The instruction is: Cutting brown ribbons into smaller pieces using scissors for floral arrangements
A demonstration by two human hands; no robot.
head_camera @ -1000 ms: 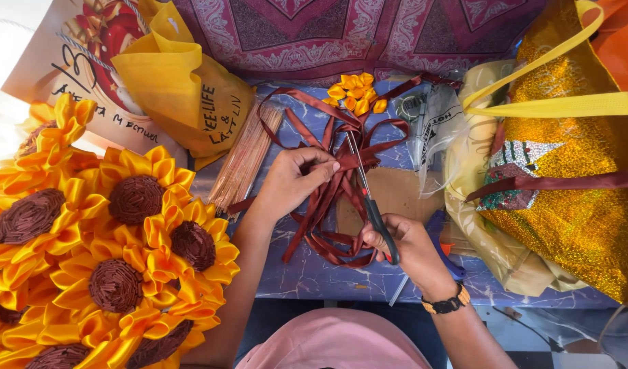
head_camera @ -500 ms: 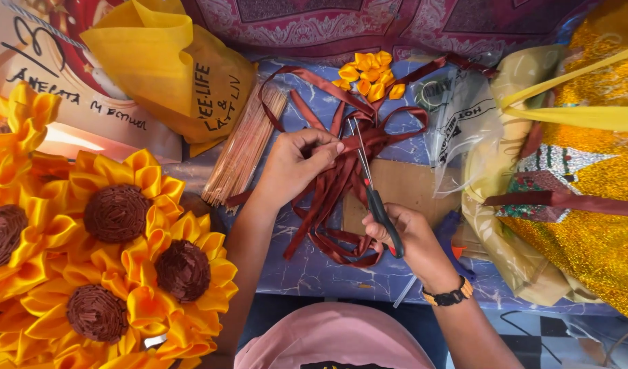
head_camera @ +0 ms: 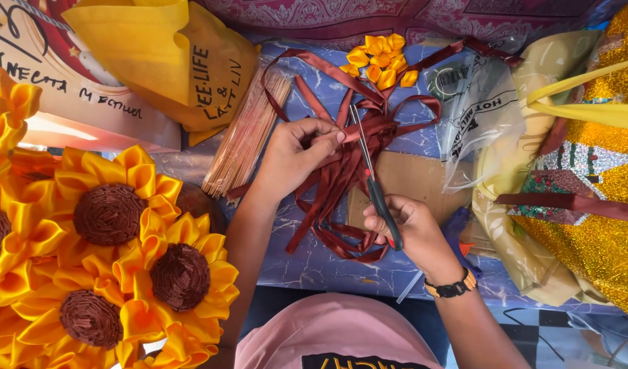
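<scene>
From the head view, near the middle of the frame, the left hand [head_camera: 293,154] has its fingers curled shut, pinching a strand of the dark red ribbon [head_camera: 345,181] that lies in a loose tangle over the blue marbled table [head_camera: 314,263]; the right hand [head_camera: 410,229], lower and to the right, is closed round the dark handles of the scissors [head_camera: 370,174], blades pointing up the frame along the ribbon. Ribbon sunflowers [head_camera: 109,253] fill the lower left, thin sticks [head_camera: 249,133] lie beside the left wrist, small yellow petals [head_camera: 381,58] sit at the top centre; this looks like the snipping of a length, and a clean cut calls for a taut strand set squarely between the blades.
</scene>
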